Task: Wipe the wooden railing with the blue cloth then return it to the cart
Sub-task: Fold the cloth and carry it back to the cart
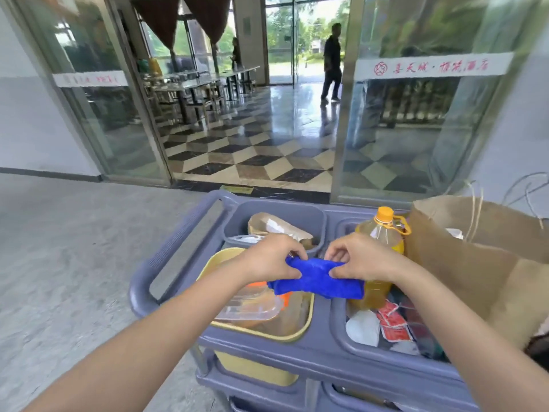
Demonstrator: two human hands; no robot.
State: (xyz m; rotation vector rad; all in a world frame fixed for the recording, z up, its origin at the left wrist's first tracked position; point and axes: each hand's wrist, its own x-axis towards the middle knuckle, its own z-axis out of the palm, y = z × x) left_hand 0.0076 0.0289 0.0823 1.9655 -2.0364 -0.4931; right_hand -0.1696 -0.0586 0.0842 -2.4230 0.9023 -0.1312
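A blue cloth (318,281), bunched into a thick fold, is held over the top of the grey-purple cart (320,346). My left hand (269,260) pinches its left end between thumb and fingers. My right hand (361,257) pinches its right end the same way. The cloth hangs above the divider between the cart's yellow bin (309,316) and its right compartment. No wooden railing shows directly; only a dim reflection of balusters appears in the right glass panel.
The cart holds a yellow oil bottle (383,230) with an orange cap, a brown paper bag (481,263), a clear plastic container (252,307) and packets. Ahead is an open glass doorway (252,114) onto a checkered floor, where a person (331,62) walks. Grey concrete floor lies left.
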